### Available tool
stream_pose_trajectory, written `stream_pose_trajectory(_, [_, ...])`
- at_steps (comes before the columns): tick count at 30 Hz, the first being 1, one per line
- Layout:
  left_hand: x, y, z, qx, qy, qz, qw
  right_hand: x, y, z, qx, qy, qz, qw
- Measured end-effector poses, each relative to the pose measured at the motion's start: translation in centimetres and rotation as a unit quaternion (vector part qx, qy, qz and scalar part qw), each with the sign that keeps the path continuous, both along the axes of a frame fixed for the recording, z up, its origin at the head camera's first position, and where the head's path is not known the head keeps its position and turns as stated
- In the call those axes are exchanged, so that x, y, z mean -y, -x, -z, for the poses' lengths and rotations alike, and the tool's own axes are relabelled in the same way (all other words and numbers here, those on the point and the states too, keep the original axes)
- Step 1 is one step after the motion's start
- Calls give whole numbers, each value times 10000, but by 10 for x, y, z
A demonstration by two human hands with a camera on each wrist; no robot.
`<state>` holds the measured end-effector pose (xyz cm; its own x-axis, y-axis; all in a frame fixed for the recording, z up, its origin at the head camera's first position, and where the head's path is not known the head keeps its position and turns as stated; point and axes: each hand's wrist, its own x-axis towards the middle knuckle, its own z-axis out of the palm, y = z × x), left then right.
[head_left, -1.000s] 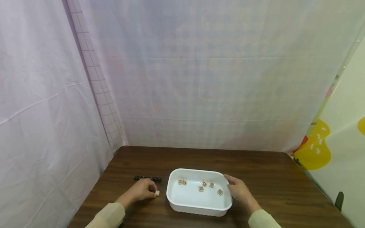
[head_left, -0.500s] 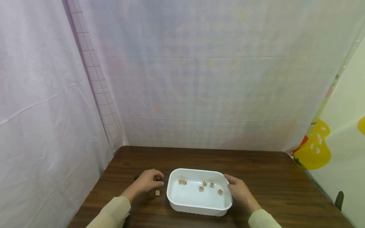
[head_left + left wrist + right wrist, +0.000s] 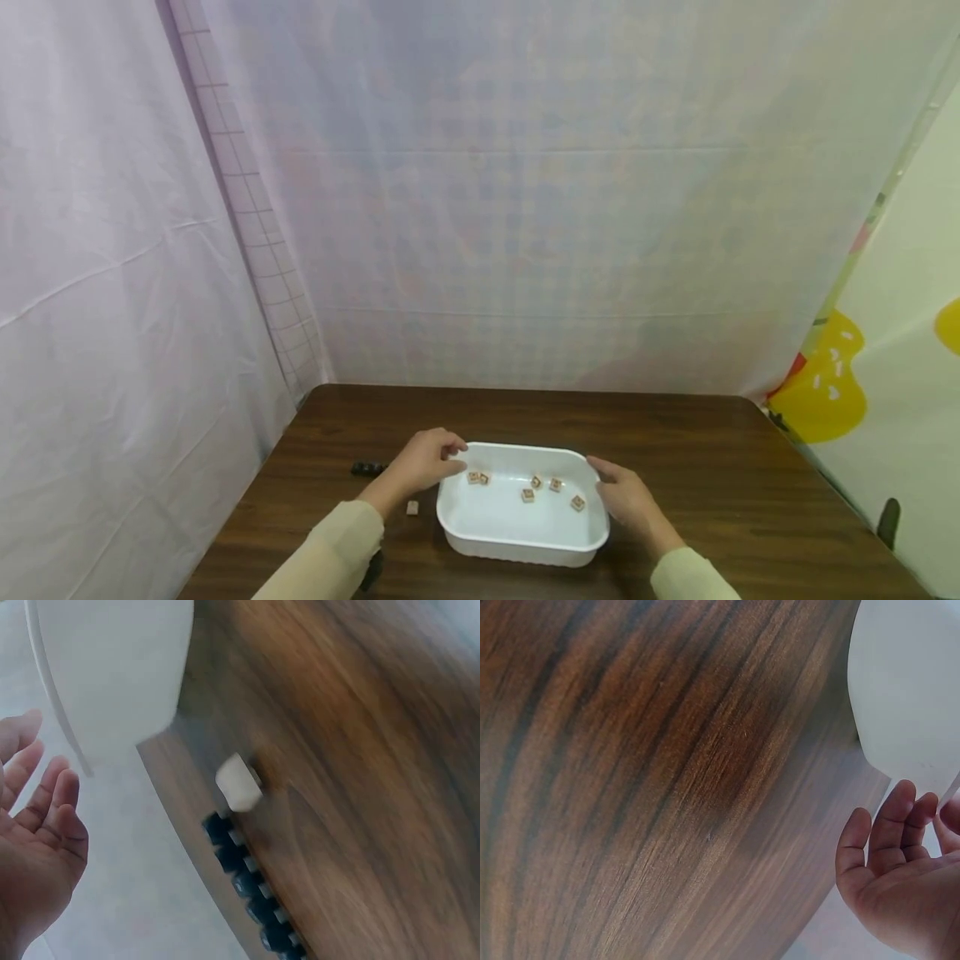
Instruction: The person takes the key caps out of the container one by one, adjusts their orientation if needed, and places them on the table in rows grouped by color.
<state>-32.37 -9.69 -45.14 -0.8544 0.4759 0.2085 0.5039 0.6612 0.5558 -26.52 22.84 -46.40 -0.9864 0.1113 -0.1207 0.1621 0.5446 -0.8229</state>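
Note:
A white rectangular tray (image 3: pixel 525 550) with rounded corners lies on the table, several small pale blocks with brown markings inside it. My right hand (image 3: pixel 632 505) holds its right end, fingers at the tray wall (image 3: pixel 907 697) in the right wrist view. Over the upper left rim, my left hand (image 3: pixel 426 463) hovers with loosely bent fingers and nothing visible in them; in the left wrist view that hand (image 3: pixel 41 825) appears apart from the tray. One more pale block (image 3: pixel 412 507) sits on the table left of the tray, below my left forearm.
A dark knobbly strip (image 3: pixel 367 469) lies on the brown wooden table (image 3: pixel 675 433), partly hidden by my left hand; its row of black segments (image 3: pixel 255 892) shows near the loose block in the left wrist view. Pale curtains (image 3: pixel 525 250) hang behind the table.
My left hand has left the small block on the table and moved right and away from me to the tray's upper left rim. The right hand keeps its place.

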Motion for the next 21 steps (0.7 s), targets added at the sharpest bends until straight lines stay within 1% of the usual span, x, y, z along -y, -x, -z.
stream_pose_trajectory(4, [-12, -2, -3, -87, -66, 95, 9999, 0, -1, 0, -71, 44, -7, 10000])
stream_pose_trajectory(7, [-25, -2, -4, -180, -80, 198, 9996, 0, -1, 0, -128, -4, -11, 9999])
stream_pose_trajectory(9, [-34, -3, -4, -179, -14, 237, 9996, 1, 0, -1, -146, -57, 8, 9999])
stream_pose_trajectory(12, [-50, -4, -2, -184, 185, 305, 9992, 2, 2, 0, -98, 12, 26, 9999])
stream_pose_trajectory(15, [-66, -5, 3, -320, 381, 394, 9980, 2, 2, 0, -13, 148, 65, 9999])
stream_pose_trajectory(16, [-71, -2, 10, -494, 450, 462, 9967, 2, 2, 0, -4, 209, 65, 9998])
stream_pose_trajectory(17, [-76, -1, 13, -572, 517, 478, 9959, 2, 2, 0, -7, 230, 61, 9997])
stream_pose_trajectory(19, [-85, -2, 18, -681, 617, 475, 9946, 3, 1, 0, -18, 266, 64, 9996])
stream_pose_trajectory(21, [-93, -2, 22, -712, 775, 406, 9936, 3, 1, 0, -55, 260, 48, 9996])
